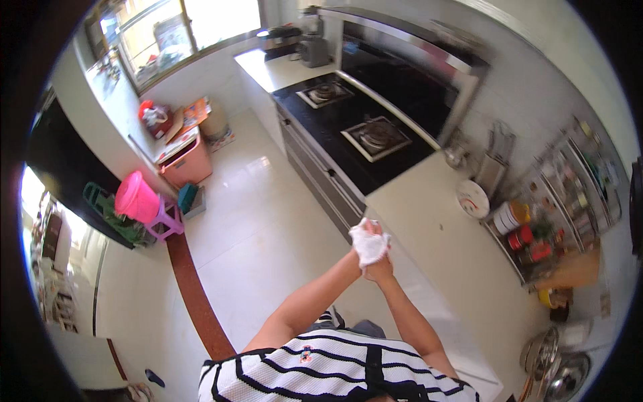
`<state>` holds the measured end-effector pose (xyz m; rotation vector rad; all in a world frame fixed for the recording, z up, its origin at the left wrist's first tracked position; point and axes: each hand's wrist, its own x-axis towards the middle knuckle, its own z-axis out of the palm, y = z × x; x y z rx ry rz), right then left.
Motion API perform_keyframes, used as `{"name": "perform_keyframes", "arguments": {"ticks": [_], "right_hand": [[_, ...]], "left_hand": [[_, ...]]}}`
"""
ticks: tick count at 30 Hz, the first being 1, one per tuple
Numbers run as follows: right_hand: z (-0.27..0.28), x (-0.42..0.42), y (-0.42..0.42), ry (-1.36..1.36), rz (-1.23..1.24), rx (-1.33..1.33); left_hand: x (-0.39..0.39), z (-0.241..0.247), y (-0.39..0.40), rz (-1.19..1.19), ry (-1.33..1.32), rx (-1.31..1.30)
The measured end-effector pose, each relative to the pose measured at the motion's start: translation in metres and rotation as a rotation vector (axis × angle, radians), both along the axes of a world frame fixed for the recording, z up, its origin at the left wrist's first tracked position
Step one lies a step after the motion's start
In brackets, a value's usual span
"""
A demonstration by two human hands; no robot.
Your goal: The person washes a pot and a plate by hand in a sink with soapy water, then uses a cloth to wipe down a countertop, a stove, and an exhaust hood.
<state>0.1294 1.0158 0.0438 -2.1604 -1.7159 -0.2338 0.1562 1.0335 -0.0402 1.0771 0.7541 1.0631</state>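
Note:
My hands are together in front of me, beside the front edge of the pale countertop (427,236). Between them is a crumpled white cloth (369,247). It covers most of my left hand (372,227), and some fingers show past its far edge. Against the cloth's near side, my right hand (380,270) grips it close to my left wrist. The cloth and the overlap hide how the fingers are placed. Just beyond my hands lies the black glass gas hob (336,134) with two burners.
On the right stand a white bowl (472,199), a knife block (490,171) and a metal spice rack (550,196). Metal pot lids (567,374) lie near the lower right. A pink bucket (136,197) rests on a purple stool (166,221) at left, near a salmon-coloured bin (187,163).

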Motion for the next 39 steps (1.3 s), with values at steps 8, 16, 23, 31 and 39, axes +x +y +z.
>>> {"name": "perform_keyframes", "arguments": {"ticks": [8, 16, 23, 31, 39], "right_hand": [[-0.033, -0.047, 0.19, 0.301, 0.314, 0.023], [0.013, 0.019, 0.386, 1.159, 0.387, -0.078], [-0.008, 0.091, 0.566, 1.377, 0.374, -0.051], [-0.015, 0.108, 0.776, 1.485, 0.386, -0.046], [0.006, 0.169, 0.966, 1.577, 0.097, 0.084]], "left_hand": [[-0.127, -0.036, 0.295, -0.637, -0.847, -0.668], [-0.186, 0.02, 0.483, -0.156, -0.238, -0.387], [-0.137, 0.097, 0.629, -0.062, -0.36, -0.725], [-0.109, 0.069, 0.837, -0.129, -0.512, -0.545], [-0.061, 0.101, 1.063, -0.181, -0.42, -0.26]]}}
